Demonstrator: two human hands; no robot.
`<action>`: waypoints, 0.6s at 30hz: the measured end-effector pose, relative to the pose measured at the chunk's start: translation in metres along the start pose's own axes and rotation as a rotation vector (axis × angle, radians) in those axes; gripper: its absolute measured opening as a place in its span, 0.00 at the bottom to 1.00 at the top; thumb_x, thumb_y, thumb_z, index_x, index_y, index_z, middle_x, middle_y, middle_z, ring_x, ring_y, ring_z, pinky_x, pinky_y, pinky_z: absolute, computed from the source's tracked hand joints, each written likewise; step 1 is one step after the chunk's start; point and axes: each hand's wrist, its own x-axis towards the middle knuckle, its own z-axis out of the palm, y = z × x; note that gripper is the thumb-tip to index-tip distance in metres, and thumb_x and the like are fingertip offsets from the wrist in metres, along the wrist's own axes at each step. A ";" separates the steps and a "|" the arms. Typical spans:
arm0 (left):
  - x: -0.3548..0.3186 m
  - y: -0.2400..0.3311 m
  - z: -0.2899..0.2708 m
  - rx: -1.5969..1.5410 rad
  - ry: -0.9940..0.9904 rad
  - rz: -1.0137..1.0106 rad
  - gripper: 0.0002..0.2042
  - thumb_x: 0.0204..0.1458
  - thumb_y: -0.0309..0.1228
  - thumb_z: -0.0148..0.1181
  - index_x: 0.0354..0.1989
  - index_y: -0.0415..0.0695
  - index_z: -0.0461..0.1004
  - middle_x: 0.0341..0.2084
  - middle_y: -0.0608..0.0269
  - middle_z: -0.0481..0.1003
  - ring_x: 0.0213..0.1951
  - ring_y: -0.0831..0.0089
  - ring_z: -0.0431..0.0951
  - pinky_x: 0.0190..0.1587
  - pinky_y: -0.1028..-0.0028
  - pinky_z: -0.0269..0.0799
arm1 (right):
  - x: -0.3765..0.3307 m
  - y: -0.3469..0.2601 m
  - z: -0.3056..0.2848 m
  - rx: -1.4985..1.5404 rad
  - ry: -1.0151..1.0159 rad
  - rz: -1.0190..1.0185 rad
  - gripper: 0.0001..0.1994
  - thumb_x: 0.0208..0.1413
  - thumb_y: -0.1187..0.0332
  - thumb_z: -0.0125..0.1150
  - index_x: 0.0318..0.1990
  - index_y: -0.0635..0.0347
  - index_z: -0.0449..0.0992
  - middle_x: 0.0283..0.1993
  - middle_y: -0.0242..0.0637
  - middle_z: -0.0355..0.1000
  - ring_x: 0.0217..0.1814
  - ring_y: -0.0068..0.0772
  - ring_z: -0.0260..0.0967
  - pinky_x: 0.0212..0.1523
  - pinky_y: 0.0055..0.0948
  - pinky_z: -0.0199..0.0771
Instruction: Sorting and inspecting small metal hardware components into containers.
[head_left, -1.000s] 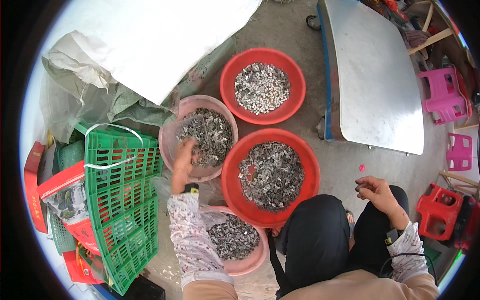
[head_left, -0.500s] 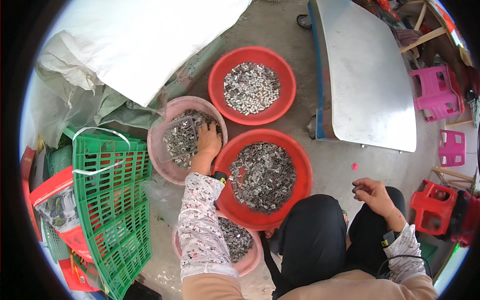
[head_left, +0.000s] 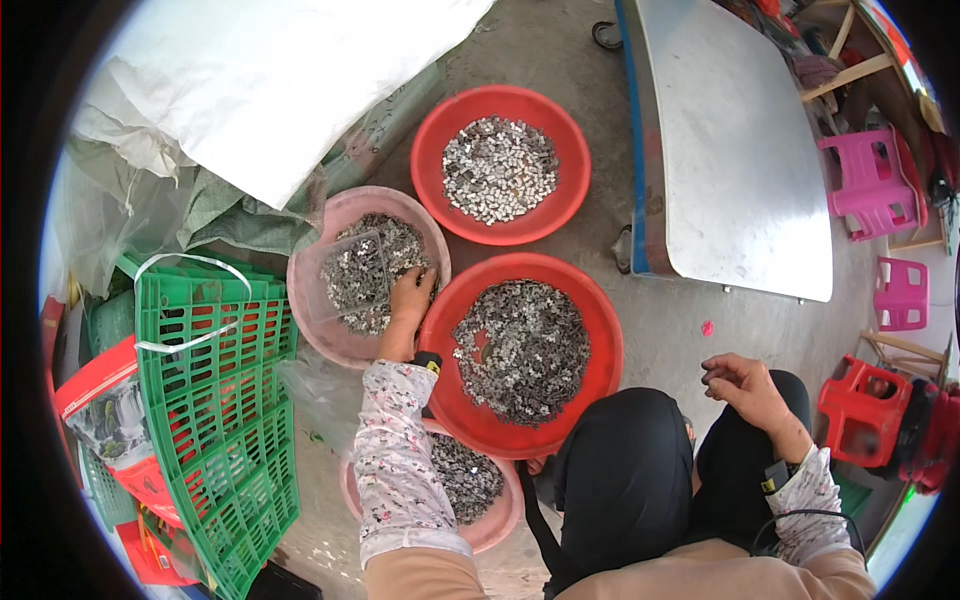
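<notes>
My left hand (head_left: 409,298) reaches into a pale pink basin (head_left: 307,333) of small, flat metal pieces (head_left: 366,322). Its fingers bend down close together among the pieces; what they grip, if anything, is hidden. Against the thumb side of that hand lies a clear plastic box (head_left: 348,272), tilted on the pieces and reaching over the basin's left rim. My right hand (head_left: 748,388) hovers over my right knee, its dark-tipped fingers loosely bent and apart, with nothing visible in them. Beside my left wrist stands a red basin (head_left: 607,352) with more dark metal pieces (head_left: 525,350).
Farther off, another red basin (head_left: 428,200) holds shinier pieces. A second pink basin (head_left: 507,515) sits under my left forearm. Green plastic crates (head_left: 215,400) stand at the left, white sacking (head_left: 290,90) behind. A wheeled metal-topped table (head_left: 740,150) and plastic stools (head_left: 868,185) are at the right.
My left hand has drawn slightly nearer to me inside the pink basin, and its fingers have bent in closer together. My right hand keeps its place. The whole view has shifted slightly.
</notes>
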 end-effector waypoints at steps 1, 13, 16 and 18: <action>-0.001 -0.008 -0.001 -0.077 0.047 0.057 0.21 0.54 0.44 0.53 0.44 0.38 0.76 0.32 0.39 0.77 0.40 0.45 0.77 0.45 0.59 0.70 | 0.001 0.003 0.000 -0.007 -0.016 -0.010 0.14 0.54 0.75 0.57 0.48 0.69 0.73 0.35 0.37 0.76 0.35 0.23 0.75 0.38 0.23 0.75; -0.016 0.036 -0.049 -0.887 -0.114 -0.407 0.11 0.55 0.38 0.59 0.40 0.44 0.75 0.25 0.67 0.72 0.20 0.77 0.68 0.18 0.75 0.61 | 0.003 -0.002 0.001 -0.003 -0.014 0.022 0.14 0.53 0.75 0.57 0.48 0.69 0.73 0.34 0.37 0.76 0.34 0.24 0.75 0.37 0.22 0.74; -0.017 0.035 -0.081 -1.004 -0.073 -0.442 0.08 0.55 0.39 0.59 0.35 0.49 0.72 0.26 0.68 0.72 0.20 0.77 0.69 0.12 0.81 0.56 | 0.004 -0.001 0.002 -0.008 -0.027 0.017 0.14 0.53 0.75 0.57 0.48 0.69 0.73 0.34 0.37 0.76 0.35 0.24 0.75 0.37 0.22 0.74; -0.014 0.029 -0.100 -0.957 -0.004 -0.421 0.09 0.55 0.40 0.60 0.38 0.50 0.74 0.27 0.72 0.70 0.28 0.80 0.69 0.27 0.76 0.70 | 0.004 0.000 0.003 -0.013 -0.026 0.017 0.14 0.53 0.75 0.57 0.48 0.69 0.73 0.34 0.36 0.76 0.35 0.24 0.75 0.38 0.22 0.74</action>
